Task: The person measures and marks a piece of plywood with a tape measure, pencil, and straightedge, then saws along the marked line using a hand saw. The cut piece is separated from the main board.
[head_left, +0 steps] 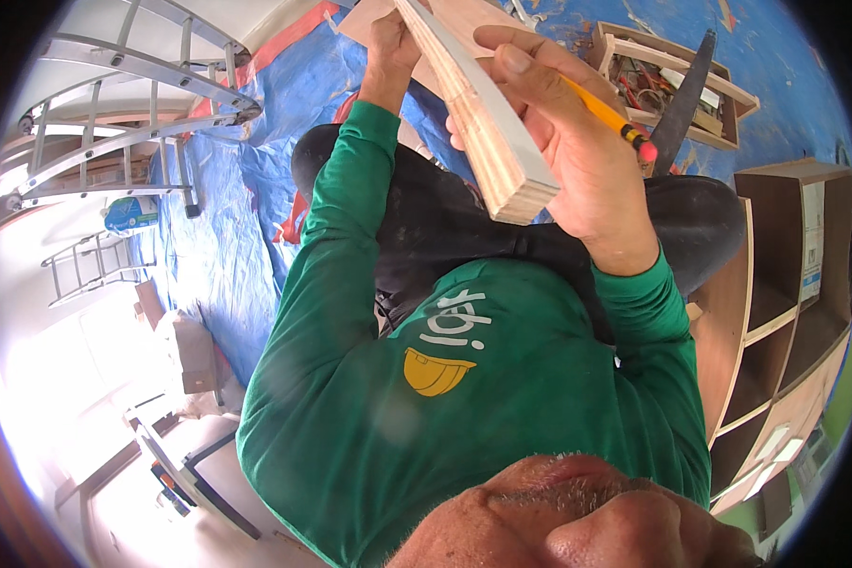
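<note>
A long plywood strip [483, 123], white on one face with layered edges, slants away from me above my lap. Near its far end my left hand [393, 45] is closed on it, its fingertips partly hidden behind the wood. My right hand [587, 151] is beside the near end, palm toward the strip, with some fingers passing behind it. A yellow pencil [596, 109] with a pink eraser is held in this hand, its eraser end pointing toward me. Beyond the strip lies a flat light-brown wooden sheet [435, 66], partly covered by the hands.
A wooden box [667, 85] of tools sits at the far right, with a dark tapered blade [688, 99] leaning across it. An open wooden cabinet [743, 350] stands right. Blue sheeting [213, 246] covers the floor; a metal ladder [142, 123] is at left.
</note>
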Available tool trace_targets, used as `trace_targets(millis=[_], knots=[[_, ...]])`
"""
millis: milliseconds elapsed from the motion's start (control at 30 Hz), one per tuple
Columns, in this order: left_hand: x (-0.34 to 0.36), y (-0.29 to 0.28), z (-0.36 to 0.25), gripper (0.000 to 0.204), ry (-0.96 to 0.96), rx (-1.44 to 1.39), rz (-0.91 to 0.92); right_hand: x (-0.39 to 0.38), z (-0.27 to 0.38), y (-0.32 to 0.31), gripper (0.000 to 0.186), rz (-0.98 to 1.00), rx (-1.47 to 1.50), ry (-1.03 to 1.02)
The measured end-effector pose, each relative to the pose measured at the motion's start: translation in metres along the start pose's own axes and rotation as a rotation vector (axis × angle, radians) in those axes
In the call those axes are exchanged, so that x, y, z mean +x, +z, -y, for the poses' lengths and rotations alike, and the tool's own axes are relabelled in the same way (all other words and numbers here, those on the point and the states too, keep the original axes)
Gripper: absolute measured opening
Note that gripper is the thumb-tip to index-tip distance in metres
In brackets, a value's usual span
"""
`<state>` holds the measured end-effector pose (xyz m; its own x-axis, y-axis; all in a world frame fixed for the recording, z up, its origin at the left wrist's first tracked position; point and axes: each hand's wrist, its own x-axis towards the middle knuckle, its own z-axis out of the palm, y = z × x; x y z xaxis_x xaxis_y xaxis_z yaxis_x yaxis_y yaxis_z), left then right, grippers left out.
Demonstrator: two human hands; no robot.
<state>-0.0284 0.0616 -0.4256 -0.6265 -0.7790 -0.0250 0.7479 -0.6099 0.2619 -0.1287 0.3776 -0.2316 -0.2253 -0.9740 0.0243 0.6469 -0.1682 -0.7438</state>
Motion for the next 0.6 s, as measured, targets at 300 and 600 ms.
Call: trace_targets(millis=[300,600], knots=[[0.043,-0.034,0.027,0.024,0.009,0.558,-0.446,-0.048,0.028,-0.099,0.057,-0.251,-0.309,0.192],[0.087,-0.102,0.077,0.038,-0.164,1.174,-0.565,-0.051,-0.074,-0.272,0.023,-0.405,-1.280,0.197]])
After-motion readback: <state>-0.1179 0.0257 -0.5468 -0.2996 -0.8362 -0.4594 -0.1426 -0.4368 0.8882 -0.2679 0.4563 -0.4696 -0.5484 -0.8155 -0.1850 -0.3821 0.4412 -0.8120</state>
